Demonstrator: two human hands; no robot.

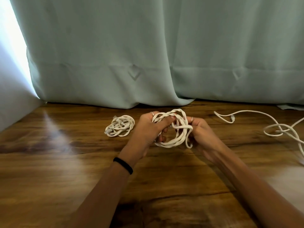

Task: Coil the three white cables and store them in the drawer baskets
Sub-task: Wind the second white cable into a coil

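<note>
Wood-grain floor (49, 162) carries everything. Nearest, the left hand (148, 129) and right hand (199, 130) both grip a half-wound white cable (172, 142): light, limp, springy, best pinched where loops cross. Beyond-left lies a finished coil (120, 125); a loose cable (278, 127) sprawls toward the right edge.

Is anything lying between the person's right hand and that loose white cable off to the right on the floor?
Nothing visible does. Bare wood floor separates the right hand from the loose cable. But both hands, left hand too, are busy holding the half-wound cable.
</note>
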